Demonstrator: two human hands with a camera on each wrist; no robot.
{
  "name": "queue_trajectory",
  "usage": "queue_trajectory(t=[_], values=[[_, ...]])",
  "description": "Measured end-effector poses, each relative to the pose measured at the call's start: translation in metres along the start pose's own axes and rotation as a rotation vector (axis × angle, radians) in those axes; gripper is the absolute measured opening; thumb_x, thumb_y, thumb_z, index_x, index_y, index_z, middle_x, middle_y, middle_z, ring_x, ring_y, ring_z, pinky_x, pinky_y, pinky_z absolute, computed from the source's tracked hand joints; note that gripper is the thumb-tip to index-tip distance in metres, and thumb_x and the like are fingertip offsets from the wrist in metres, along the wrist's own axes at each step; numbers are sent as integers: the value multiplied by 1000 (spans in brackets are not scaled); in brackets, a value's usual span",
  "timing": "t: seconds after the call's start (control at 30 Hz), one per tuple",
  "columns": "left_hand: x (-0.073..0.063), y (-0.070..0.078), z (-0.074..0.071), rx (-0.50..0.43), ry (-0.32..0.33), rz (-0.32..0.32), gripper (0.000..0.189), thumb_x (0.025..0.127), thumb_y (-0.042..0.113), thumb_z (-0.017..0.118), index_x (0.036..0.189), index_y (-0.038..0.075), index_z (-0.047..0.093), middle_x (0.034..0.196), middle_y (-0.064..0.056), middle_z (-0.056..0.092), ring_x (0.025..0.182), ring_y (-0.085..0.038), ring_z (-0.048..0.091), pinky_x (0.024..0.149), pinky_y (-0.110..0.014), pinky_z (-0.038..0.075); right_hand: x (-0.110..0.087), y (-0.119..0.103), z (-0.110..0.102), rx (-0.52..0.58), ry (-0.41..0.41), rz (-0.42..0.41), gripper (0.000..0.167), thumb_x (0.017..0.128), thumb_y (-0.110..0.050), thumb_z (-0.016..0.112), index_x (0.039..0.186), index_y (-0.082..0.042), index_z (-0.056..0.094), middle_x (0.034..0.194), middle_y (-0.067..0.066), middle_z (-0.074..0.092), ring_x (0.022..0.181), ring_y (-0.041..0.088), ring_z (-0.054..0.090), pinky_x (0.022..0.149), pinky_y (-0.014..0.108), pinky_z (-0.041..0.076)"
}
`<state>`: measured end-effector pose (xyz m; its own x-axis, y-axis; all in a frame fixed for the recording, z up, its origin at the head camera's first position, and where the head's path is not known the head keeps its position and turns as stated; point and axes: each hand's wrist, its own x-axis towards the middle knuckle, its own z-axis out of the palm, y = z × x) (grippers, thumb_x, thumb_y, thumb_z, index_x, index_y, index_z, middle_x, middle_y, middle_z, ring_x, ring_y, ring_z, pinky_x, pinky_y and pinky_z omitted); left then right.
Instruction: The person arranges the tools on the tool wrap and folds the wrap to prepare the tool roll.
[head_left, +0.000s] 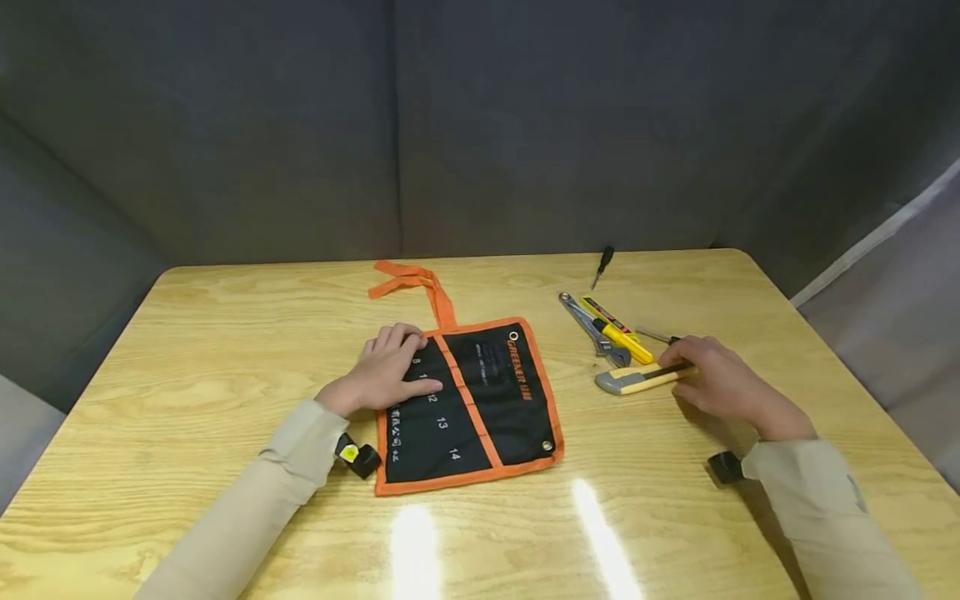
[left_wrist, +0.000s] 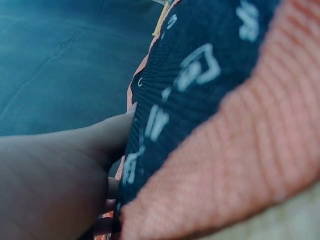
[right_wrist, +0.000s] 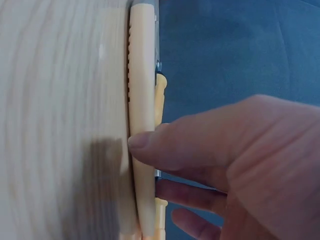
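Note:
A black tool pouch with orange edging and printed numbers lies flat on the table. My left hand rests on its upper left part, thumb extended across the black cloth. In the left wrist view, the thumb touches the printed cloth; the other fingers are partly hidden. On the right, my right hand pinches the rear end of a cream and grey utility knife. The right wrist view has the thumb against the near side of the knife's handle, with fingers beyond it.
Just past the knife lie an adjustable wrench, a yellow utility knife and a yellow-handled screwdriver. A thin metal shaft shows by my right fingers. A small black screwdriver lies near the far edge. Orange ties extend from the pouch.

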<state>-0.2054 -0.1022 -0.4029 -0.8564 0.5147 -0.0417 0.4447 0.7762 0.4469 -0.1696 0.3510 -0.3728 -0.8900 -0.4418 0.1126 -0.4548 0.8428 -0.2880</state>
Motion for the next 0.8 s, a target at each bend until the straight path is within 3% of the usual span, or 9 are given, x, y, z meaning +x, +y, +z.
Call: queue_trajectory(t=[0.1,0.4,0.6,0.8], values=[[-1,1,-3,-8,3,-4,65,90,46,64,134,0,48,144,-16,31,130,-35,29,104,-53,27,2,1,1,-19,14,-2,29,72,7,75,99,-1,66,100,15,65,92,34,56,78,53,44],[-1,2,-3,-5,5,-5,66,90,46,65,134,0,48,144,-16,31,131,-36,28,102,-53,28,1,-5,-1,-49,-47,75,31,71,0,78,100,-3,66,97,13,66,91,34,58,75,54,42],[-1,2,-3,-8,5,-2,66,90,45,65,134,0,48,145,-17,30,131,-36,27,102,-53,28,2,-9,-2,38,-127,100,30,73,3,75,101,-1,67,95,10,67,85,25,62,76,44,48],[-1,1,-2,-14,10,-1,66,89,44,65,134,-1,47,145,-17,30,132,-36,26,102,-53,27,3,-8,1,62,-173,111,27,72,0,75,97,0,65,87,5,62,75,15,52,68,32,46]])
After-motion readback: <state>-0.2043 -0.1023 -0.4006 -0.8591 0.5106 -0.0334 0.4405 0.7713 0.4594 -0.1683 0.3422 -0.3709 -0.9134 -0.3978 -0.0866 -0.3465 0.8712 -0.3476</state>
